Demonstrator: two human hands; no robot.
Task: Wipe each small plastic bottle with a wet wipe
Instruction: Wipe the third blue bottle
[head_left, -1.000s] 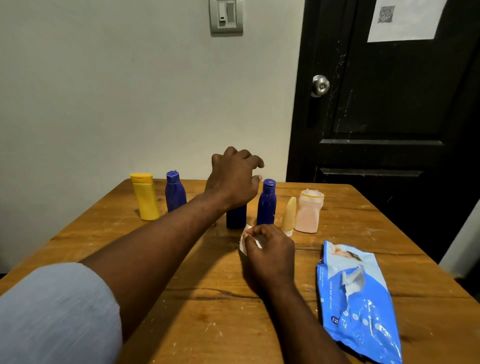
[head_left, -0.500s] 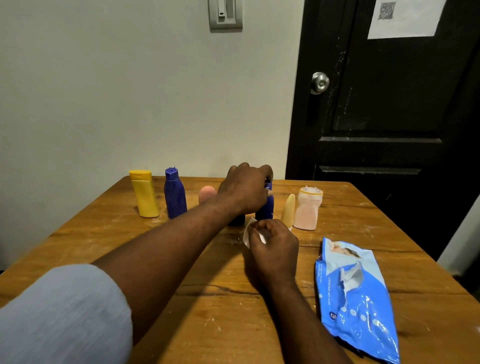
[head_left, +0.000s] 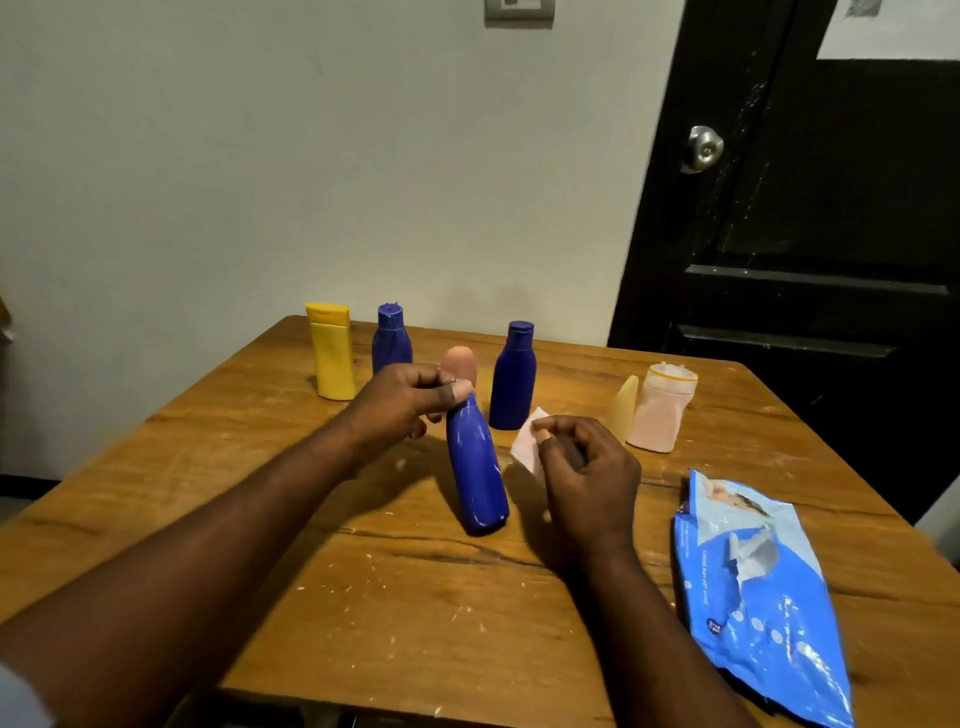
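Observation:
My left hand (head_left: 410, 405) grips a blue bottle (head_left: 475, 467) by its cap and holds it tilted above the wooden table (head_left: 415, 597), base toward me. My right hand (head_left: 587, 478) pinches a folded white wet wipe (head_left: 527, 441) just right of that bottle, not touching it. Behind stand a yellow bottle (head_left: 331, 358), a blue bottle (head_left: 390, 340), a pink rounded bottle (head_left: 460, 364) partly hidden by my left hand, another blue bottle (head_left: 512, 376), a pale yellow cone-shaped bottle (head_left: 625, 408) and a pink bottle (head_left: 660, 408).
A blue pack of wet wipes (head_left: 753, 587) lies at the table's right front edge. A grey wall is behind the table, and a black door (head_left: 805, 234) with a round metal knob (head_left: 704, 148) stands at the right.
My left hand has taken a blue bottle by its cap from the row and lifted it toward me, tilted. My right hand with the wipe has stayed beside it. The view has shifted downward.

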